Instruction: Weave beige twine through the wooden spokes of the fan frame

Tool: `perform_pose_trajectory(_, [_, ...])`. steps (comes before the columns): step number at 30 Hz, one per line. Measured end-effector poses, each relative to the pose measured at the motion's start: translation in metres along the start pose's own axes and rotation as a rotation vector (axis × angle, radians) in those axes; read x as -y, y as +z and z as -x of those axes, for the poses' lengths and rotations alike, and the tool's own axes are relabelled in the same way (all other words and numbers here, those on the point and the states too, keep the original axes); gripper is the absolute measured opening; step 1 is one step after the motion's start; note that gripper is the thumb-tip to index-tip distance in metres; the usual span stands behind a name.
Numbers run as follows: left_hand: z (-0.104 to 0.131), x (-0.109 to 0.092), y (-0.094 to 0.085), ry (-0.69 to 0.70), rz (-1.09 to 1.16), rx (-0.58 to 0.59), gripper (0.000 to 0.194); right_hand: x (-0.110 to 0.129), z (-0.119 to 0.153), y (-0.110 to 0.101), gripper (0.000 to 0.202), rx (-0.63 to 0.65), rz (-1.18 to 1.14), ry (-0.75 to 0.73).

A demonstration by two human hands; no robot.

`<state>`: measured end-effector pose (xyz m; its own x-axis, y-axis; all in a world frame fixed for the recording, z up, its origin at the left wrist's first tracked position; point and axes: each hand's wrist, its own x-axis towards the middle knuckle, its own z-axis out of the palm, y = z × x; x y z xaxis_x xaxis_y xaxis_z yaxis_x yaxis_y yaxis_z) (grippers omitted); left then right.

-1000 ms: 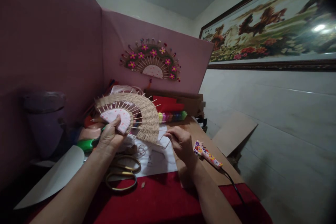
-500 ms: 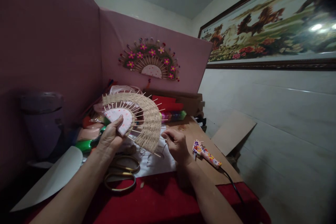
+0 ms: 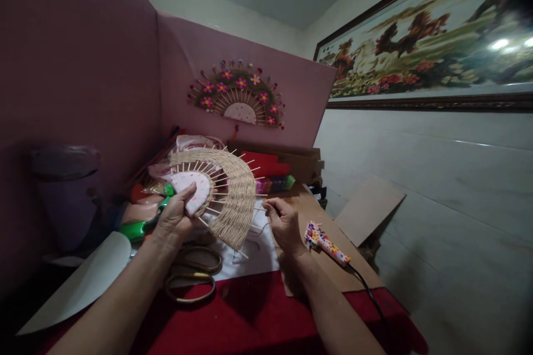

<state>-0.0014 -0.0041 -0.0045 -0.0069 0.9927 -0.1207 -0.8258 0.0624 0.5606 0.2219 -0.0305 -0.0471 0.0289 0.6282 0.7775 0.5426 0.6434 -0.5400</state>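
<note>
My left hand (image 3: 179, 213) grips a half-round woven fan (image 3: 237, 194) by its white, pink-spotted centre piece, thumb on top. Thin wooden sticks radiate from that centre through a wide band of tan twine, and their tips poke out past the edge. At the fan's right edge my right hand (image 3: 285, 224) is closed in a pinch, close to one stick tip. A thin strand of twine (image 3: 265, 227) runs from those fingers toward the fan's lower edge; its exact path between the fingertips is hidden.
Gold-handled scissors (image 3: 191, 288) lie on the red cloth (image 3: 250, 316). A flower-patterned glue gun (image 3: 327, 244) with a black cord rests on brown cardboard (image 3: 345, 272). Colourful craft supplies (image 3: 139, 216) crowd the left and back. A finished flowered fan (image 3: 241, 94) hangs on the pink panel (image 3: 300, 94).
The fan has turned slightly clockwise and shifted a little right and down. My right hand has moved slightly up and right, still pinching beside the fan's edge.
</note>
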Motion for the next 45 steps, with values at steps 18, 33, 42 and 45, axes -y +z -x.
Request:
perform_pose_trajectory(18, [-0.001,0.002,0.000,0.007,-0.191,-0.026,0.023,0.004,-0.002,-0.011,0.010,0.018,0.237,-0.171])
perform_pose_trajectory(33, [-0.003,-0.001,-0.003,-0.044,-0.195,0.009,0.021,0.005,-0.003,-0.010,0.013,0.047,0.094,-0.105])
perform_pose_trajectory(42, [0.000,-0.002,0.000,-0.064,-0.136,0.036,0.024,-0.005,-0.001,0.001,0.012,0.075,-0.147,0.031])
perform_pose_trajectory(45, [0.001,-0.004,0.001,-0.071,-0.146,0.034,0.023,-0.013,-0.003,0.003,0.012,0.077,-0.227,0.081])
